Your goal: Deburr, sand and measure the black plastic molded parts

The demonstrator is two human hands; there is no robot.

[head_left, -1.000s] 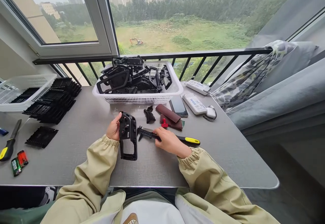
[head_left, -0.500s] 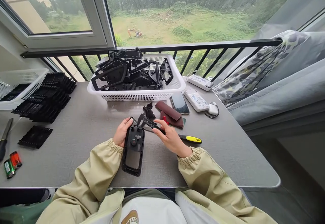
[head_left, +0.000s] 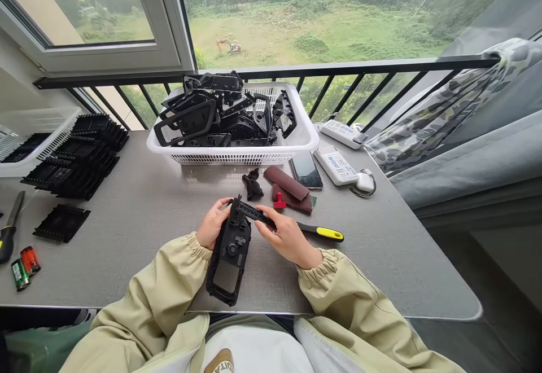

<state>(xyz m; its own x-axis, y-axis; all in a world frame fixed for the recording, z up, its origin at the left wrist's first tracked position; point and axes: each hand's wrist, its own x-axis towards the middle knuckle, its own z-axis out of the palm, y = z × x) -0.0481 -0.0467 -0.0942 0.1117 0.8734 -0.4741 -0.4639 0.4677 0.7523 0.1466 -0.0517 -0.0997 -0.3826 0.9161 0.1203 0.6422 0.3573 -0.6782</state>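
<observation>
the left hand (head_left: 212, 226) is gripping a black plastic housing (head_left: 231, 258) near its upper end over the grey table (head_left: 359, 277), while the right hand (head_left: 288, 235) is pinching a black caliper (head_left: 249, 211) whose jaws are lying at the housing's top edge.

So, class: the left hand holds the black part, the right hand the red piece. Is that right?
No: the head view shows the right hand holding a caliper, not the red piece. The left hand does hold the black part.
</observation>
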